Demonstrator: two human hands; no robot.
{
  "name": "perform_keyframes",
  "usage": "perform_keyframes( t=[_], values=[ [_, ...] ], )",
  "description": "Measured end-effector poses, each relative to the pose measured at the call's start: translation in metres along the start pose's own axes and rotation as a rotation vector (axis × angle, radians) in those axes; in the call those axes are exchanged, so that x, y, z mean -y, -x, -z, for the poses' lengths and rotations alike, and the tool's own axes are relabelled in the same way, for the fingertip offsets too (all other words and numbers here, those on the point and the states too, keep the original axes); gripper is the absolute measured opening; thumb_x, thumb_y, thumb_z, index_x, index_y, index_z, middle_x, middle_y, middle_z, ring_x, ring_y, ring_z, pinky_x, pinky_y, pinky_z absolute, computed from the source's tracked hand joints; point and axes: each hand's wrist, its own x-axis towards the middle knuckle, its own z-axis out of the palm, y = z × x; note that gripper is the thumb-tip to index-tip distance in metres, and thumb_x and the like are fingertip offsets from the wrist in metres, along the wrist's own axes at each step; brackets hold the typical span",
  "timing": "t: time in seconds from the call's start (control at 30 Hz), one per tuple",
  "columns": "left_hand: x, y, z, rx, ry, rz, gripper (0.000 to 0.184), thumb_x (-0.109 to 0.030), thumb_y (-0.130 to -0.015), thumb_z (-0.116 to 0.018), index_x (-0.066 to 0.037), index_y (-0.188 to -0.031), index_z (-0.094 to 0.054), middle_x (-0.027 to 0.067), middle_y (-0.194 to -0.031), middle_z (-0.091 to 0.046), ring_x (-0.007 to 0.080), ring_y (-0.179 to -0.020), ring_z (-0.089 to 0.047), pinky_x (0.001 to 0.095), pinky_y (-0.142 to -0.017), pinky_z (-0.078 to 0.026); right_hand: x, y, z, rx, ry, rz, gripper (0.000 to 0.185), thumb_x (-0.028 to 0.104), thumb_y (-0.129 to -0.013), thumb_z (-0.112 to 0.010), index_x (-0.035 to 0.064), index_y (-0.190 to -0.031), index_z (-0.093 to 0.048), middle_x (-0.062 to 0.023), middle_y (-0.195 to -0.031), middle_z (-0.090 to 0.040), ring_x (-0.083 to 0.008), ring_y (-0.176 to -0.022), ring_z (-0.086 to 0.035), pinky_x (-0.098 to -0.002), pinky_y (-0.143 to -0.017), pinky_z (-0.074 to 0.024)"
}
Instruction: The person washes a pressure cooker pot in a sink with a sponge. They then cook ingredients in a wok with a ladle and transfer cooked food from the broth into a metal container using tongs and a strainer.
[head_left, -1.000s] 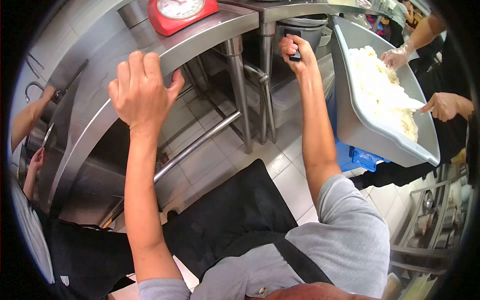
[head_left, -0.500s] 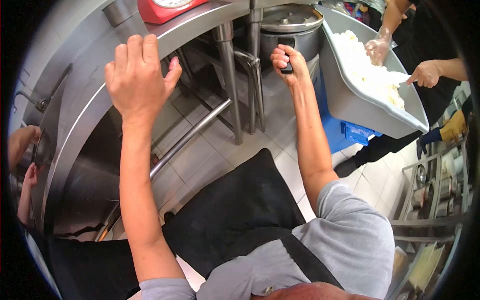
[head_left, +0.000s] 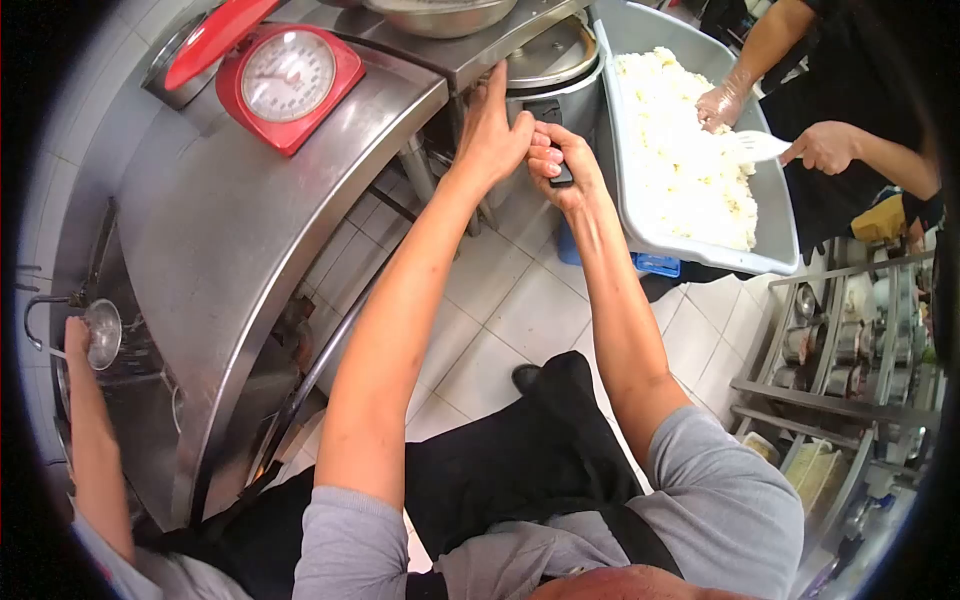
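My right hand (head_left: 565, 168) is closed round the black handle of a large metal pot (head_left: 590, 95). Its metal lid (head_left: 550, 52) sits on top. Close beside, my left hand (head_left: 492, 135) has its index finger stretched toward the pot's near rim, with the thumb apart, and holds nothing that I can see. Whether that fingertip touches the pot or the counter corner is unclear. Part of the pot is hidden behind my hands and the steel counter.
A red dial scale (head_left: 290, 78) stands on the steel counter (head_left: 210, 200), near a metal bowl (head_left: 440, 15). At right, a person's gloved hand and a white scoop (head_left: 755, 147) work in a grey tub (head_left: 785, 235) of white food. Another person at far left holds a metal bowl (head_left: 103, 333).
My left hand has moved right, from over the counter edge to beside my right hand. My right hand stays on the pot handle. The view has shifted, showing more of the counter and scale.
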Motion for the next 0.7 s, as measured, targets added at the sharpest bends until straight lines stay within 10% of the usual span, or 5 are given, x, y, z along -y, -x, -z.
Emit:
perform_keyframes(
  t=[0.23,0.4,0.7],
  values=[
    [-0.020,-0.048,-0.010,0.215,-0.075,0.382,0.074,-0.036,-0.077,-0.078,-0.003,-0.138,-0.052,0.0305,-0.126,-0.061,0.0450,-0.121,-0.057,0.0466,-0.104,-0.045,0.015,0.016,-0.018,-0.034,-0.011,-0.057,0.018,0.008,-0.098,-0.050,0.0045,-0.081,-0.045,0.0009,-0.068,-0.043,-0.0043,-0.049,-0.038,-0.0200,-0.037,-0.0325],
    [-0.020,-0.057,-0.017,0.072,0.178,0.588,0.053,-0.037,-0.066,-0.089,0.000,-0.094,-0.064,0.0126,-0.088,-0.068,0.0227,-0.085,-0.064,0.0361,-0.079,-0.050,0.026,0.024,-0.034,-0.162,-0.007,-0.101,0.021,0.010,-0.098,-0.051,0.0065,-0.078,-0.044,0.0027,-0.062,-0.040,-0.0034,-0.046,-0.036,-0.0195,-0.036,-0.0320],
    [-0.035,-0.067,-0.005,0.138,-0.060,0.613,0.053,-0.044,-0.064,-0.090,-0.003,-0.088,-0.066,0.0094,-0.080,-0.068,0.0196,-0.075,-0.063,0.0362,-0.069,-0.049,0.024,0.042,-0.058,-0.260,0.000,-0.091,0.012,0.006,-0.091,-0.056,0.0035,-0.083,-0.047,-0.0037,-0.068,-0.048,-0.0080,-0.047,-0.040,-0.0249,-0.037,-0.0304]
  ],
)
